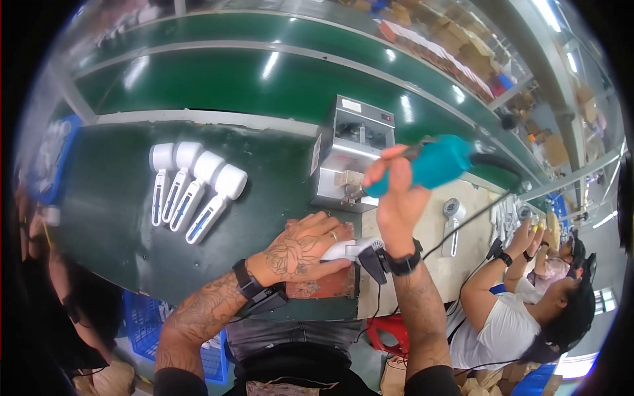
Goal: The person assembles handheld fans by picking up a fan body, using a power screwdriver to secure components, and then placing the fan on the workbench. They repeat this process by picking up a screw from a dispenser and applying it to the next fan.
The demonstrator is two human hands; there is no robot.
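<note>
My right hand [401,204] is raised, fingers wrapped round a teal electric screwdriver [439,164], which is slightly blurred. Its front end points left, at the front of a metal screw feeder [337,181]. Lower down, my left hand [304,245] lies over a white handheld device [342,251] that looks like a small fan, pressing it on a worn reddish board [320,285]. The fingers partly hide it; its round grey-grilled head shows beside my right wrist. A ring and wrist straps with small black boxes are on my hands.
Several similar white devices [210,168] lie in a row on the green table [112,231] at left. Another one [454,224] rests on the pale board at right. A dark cable [472,223] crosses there. Blue baskets [148,327] stand below; co-workers [505,310] sit at right.
</note>
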